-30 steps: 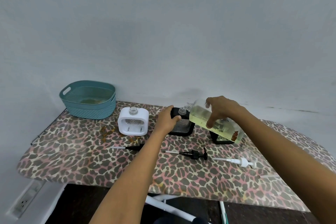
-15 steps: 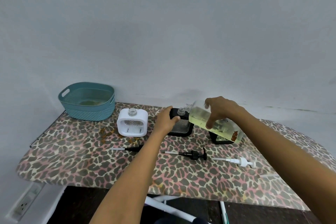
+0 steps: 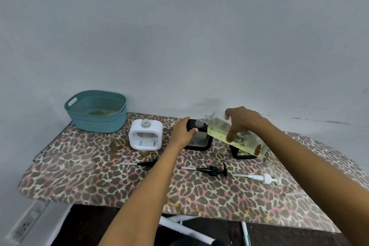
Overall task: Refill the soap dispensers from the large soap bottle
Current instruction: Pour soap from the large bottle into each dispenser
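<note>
My right hand (image 3: 240,122) grips the large clear soap bottle (image 3: 217,130), which holds yellow-green liquid and is tilted with its open mouth just above the neck of a black-framed dispenser (image 3: 199,138). My left hand (image 3: 182,132) holds that dispenser by its upper left corner. A white-framed dispenser (image 3: 145,135) with an open neck stands to the left. A second black dispenser (image 3: 242,154) is mostly hidden behind the bottle. Three pump heads lie in front: a black one (image 3: 145,164) partly under my left arm, another black one (image 3: 211,170), and a white one (image 3: 263,178).
All of this sits on a leopard-print ironing board (image 3: 79,177) against a grey wall. A teal plastic basket (image 3: 95,112) stands at the back left corner. Orange-brown stains (image 3: 119,146) mark the cover near the white dispenser. A wall socket (image 3: 26,223) is low at the left.
Both hands and the tilted bottle have stayed in place over the black dispenser. The view has shifted only slightly.
</note>
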